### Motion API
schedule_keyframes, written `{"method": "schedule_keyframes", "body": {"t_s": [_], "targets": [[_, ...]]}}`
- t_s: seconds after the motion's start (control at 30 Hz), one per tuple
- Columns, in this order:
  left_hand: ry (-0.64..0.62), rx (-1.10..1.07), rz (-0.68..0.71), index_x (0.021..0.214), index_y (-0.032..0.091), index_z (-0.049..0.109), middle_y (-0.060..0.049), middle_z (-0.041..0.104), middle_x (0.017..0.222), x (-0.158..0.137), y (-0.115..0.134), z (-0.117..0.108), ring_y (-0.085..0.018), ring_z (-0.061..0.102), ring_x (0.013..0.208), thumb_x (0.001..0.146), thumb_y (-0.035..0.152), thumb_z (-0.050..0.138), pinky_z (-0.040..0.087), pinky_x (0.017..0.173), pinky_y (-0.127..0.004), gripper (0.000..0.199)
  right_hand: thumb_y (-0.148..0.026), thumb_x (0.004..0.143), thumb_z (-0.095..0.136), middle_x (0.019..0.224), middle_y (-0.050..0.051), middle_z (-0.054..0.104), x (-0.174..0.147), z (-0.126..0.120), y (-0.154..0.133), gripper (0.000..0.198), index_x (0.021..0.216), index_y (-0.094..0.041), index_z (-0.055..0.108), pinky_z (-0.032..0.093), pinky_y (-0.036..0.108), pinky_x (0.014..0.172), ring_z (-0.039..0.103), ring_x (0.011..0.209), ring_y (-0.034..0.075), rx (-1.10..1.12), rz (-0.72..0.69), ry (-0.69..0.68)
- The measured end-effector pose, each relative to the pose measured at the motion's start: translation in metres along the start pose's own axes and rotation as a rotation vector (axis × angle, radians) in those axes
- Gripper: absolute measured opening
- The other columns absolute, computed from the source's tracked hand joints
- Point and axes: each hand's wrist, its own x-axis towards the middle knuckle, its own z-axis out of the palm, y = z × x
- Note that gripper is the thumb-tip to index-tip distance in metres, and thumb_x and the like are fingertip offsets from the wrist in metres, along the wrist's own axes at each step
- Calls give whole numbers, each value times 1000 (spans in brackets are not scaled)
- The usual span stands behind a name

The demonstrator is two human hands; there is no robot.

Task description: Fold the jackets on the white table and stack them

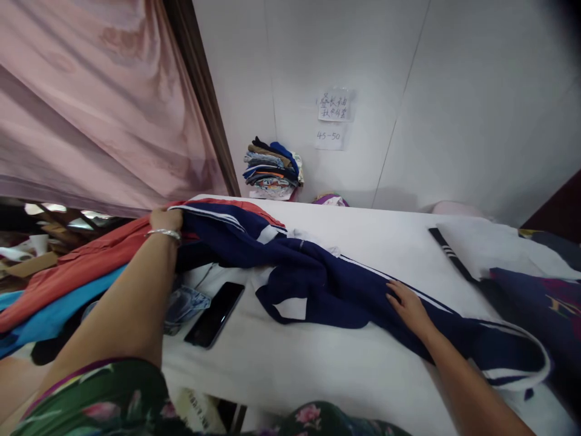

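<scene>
Across the white table, a navy garment lies lengthwise in loose folds. Surface: dark, matt cloth, creased and bunched at the middle. Markings: narrow white stripes along the far edge, white striping at the left section, and white panels near the centre. The right end curves round in a white-trimmed edge. Left hand: closed on the left end of the garment, beside a red garment. Right hand: open, palm down, fingers slightly spread, resting on the striped right section
</scene>
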Motion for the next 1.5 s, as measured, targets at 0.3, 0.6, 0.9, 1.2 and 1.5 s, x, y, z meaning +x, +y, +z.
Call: {"method": "schedule_keyframes", "body": {"t_s": [0.3, 0.6, 0.9, 1.2, 1.5], "targets": [[-179, 72, 325, 122, 18, 65, -4, 69, 126, -22, 81, 59, -19, 62, 116, 88, 24, 40, 47, 103, -30, 43, -36, 88, 47, 130, 11, 67, 56, -6, -27, 41, 117, -19, 71, 42, 42, 111, 58, 126, 29, -86, 173, -172], [-797, 551, 394, 121, 27, 66, -9, 66, 132, -40, 94, 162, -31, 57, 125, 87, 46, 55, 35, 108, -48, 41, -33, 86, 61, 108, 13, 74, 109, 12, -56, 37, 117, -17, 72, 49, 32, 87, 68, 102, 27, -299, 178, -394], [-809, 620, 351, 108, 23, 74, -13, 72, 118, -42, 103, 168, -33, 61, 117, 77, 36, 62, 35, 106, -48, 36, -28, 80, 63, 70, 2, 70, 122, 0, -67, 14, 76, -18, 73, 43, 24, 64, 63, 70, 16, -166, 188, -393], [-632, 523, 314, 99, 28, 75, -7, 74, 115, -18, 127, 118, -27, 65, 110, 81, 48, 59, 48, 91, -34, 31, -37, 82, 54, 60, -2, 60, 121, -61, -78, 24, 72, -18, 65, 39, 25, 57, 53, 58, 14, -11, 177, -144], [-209, 338, 375, 95, 15, 73, -14, 72, 111, -22, 198, 25, -31, 65, 108, 87, 31, 58, 50, 92, -42, 24, -39, 79, 71, 78, 6, 72, 137, -193, -113, 28, 89, -14, 78, 46, 33, 72, 65, 77, 19, -285, 78, 178]]}}
